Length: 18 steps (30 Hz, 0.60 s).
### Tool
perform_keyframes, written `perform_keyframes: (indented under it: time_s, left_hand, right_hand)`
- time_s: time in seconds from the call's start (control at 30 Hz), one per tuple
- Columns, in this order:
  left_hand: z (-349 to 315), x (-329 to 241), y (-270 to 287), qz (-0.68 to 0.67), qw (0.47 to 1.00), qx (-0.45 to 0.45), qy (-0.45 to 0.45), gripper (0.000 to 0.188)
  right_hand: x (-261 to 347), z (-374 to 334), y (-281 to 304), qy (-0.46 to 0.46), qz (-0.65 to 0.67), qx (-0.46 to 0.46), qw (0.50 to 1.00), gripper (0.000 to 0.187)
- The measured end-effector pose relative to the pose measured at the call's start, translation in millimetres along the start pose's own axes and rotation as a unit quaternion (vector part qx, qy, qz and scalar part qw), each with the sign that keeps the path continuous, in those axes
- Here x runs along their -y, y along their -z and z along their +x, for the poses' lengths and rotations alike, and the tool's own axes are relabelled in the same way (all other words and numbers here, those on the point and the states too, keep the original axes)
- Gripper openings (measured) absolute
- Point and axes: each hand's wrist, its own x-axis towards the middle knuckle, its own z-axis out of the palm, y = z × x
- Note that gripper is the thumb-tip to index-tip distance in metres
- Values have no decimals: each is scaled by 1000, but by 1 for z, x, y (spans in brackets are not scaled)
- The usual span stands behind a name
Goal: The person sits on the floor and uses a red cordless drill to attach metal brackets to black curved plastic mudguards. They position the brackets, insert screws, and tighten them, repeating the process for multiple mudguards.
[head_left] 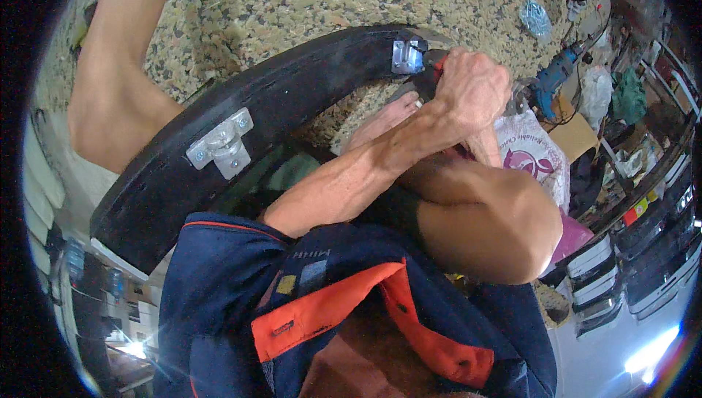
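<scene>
A long, curved black panel (292,87) lies across my lap area, its outer edge bowed away from me. Two metal brackets are fixed to it: a larger one (221,143) towards the left and a smaller one (406,57) near the far right end, with bluish light on it. Just beside that smaller bracket, my left hand (474,89) is closed round something with a dark and red part showing; its kind is hidden. My right hand (484,146) is below the left one, mostly covered by it and by my raised knee (512,230), so its fingers do not show.
A bare foot (384,120) rests inside the panel's curve, and a bare leg (117,69) crosses at the left. To the right lie a blue power drill (547,84), a crumpled clear plastic bag (535,18), a white printed bag (537,149) and stacked black-and-white parts (621,274). The floor (292,3) is speckled stone.
</scene>
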Motion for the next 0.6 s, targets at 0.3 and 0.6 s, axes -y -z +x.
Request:
perform_keyframes:
  time_s: [0.3, 0.6]
  left_hand:
    - [10, -1, 0, 9, 999, 21, 23, 26]
    - [10, 2, -1, -18, 999, 6, 29, 25]
  right_hand:
    - [-76, 17, -26, -17, 19, -10, 1000, 29]
    - [-210, 50, -104, -130, 22, -32, 991, 32]
